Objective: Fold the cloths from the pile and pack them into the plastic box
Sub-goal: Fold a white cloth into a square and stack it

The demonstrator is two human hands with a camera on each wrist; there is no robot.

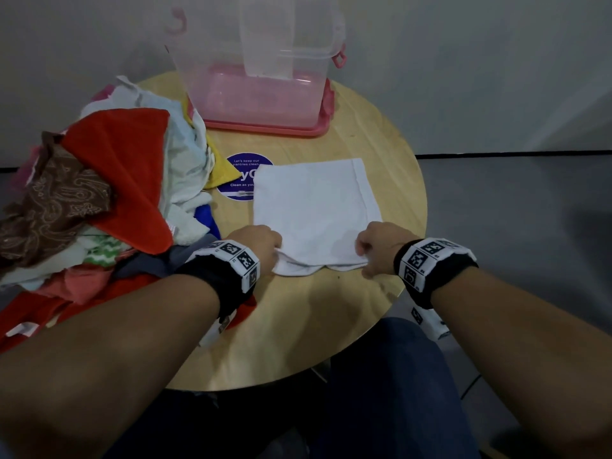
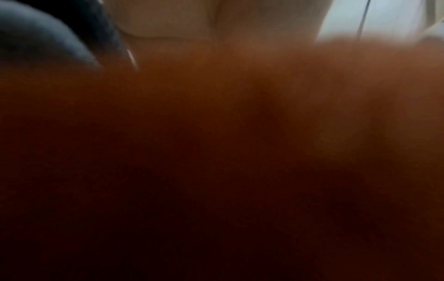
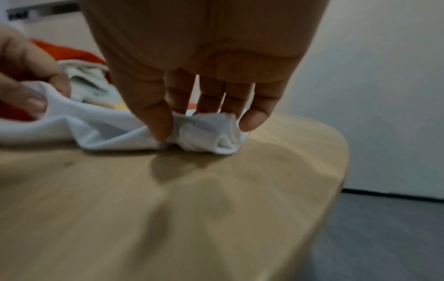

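Cloth [image 1: 314, 207], one white piece, lies spread on the round wooden table [image 1: 390, 154], its near edge bunched up between two hands. One left hand [image 1: 261, 243] pinches the near left corner with curled fingers; the right wrist view shows its thumb and fingers closed on the white fabric [image 3: 79, 121]. One right hand [image 1: 381, 243] grips the near right corner: in the right wrist view its thumb and fingertips [image 3: 252, 121] clamp a rolled wad of the cloth just above the tabletop [image 3: 192, 209]. The left wrist view is a dark reddish blur (nothing in it can be told). One pile [image 1: 109, 193] of mixed cloths sits at the table's left, just beside the white cloth, with a red piece [image 1: 132, 160] on top, a brown patterned one [image 1: 56, 200] at its left, and yellow, blue, pale and green-patterned bits showing; the number of pieces in it cannot be counted. One clear plastic box [image 1: 258, 71] stands at the far side of the table on a pink base, with pink latches, well apart from the hands. One round blue sticker [image 1: 241, 180] lies on the table between pile and cloth, partly covered by both. Each wrist carries one black band with white marker tags.
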